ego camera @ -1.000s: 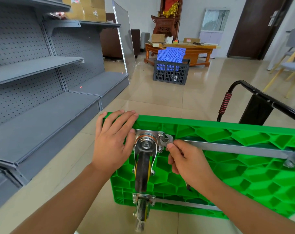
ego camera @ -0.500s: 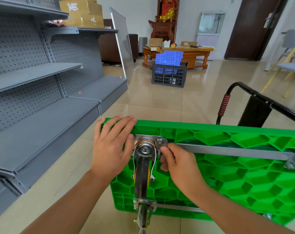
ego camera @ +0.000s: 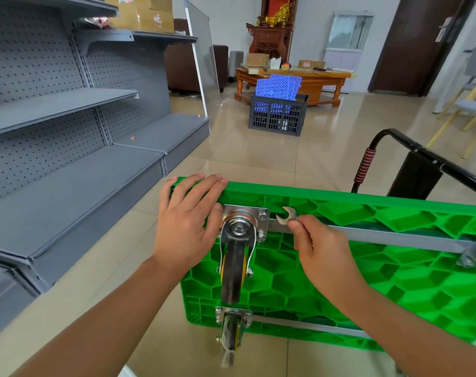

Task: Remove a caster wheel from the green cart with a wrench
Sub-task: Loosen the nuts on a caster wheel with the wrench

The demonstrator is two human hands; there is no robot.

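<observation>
Head view: blue panels (ego camera: 279, 87) in crate (ego camera: 277, 119)

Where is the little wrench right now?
The wrench is pinched in the right hand, just right of the caster wheel's metal plate, its open end clear of the bolts, over the green cart.

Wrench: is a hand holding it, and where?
Yes. The right hand pinches the wrench just below its open head; the handle is hidden in the hand.

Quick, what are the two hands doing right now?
Left hand: open, fingers flat on the green cart.
Right hand: holding the wrench, off the bolt.
</observation>
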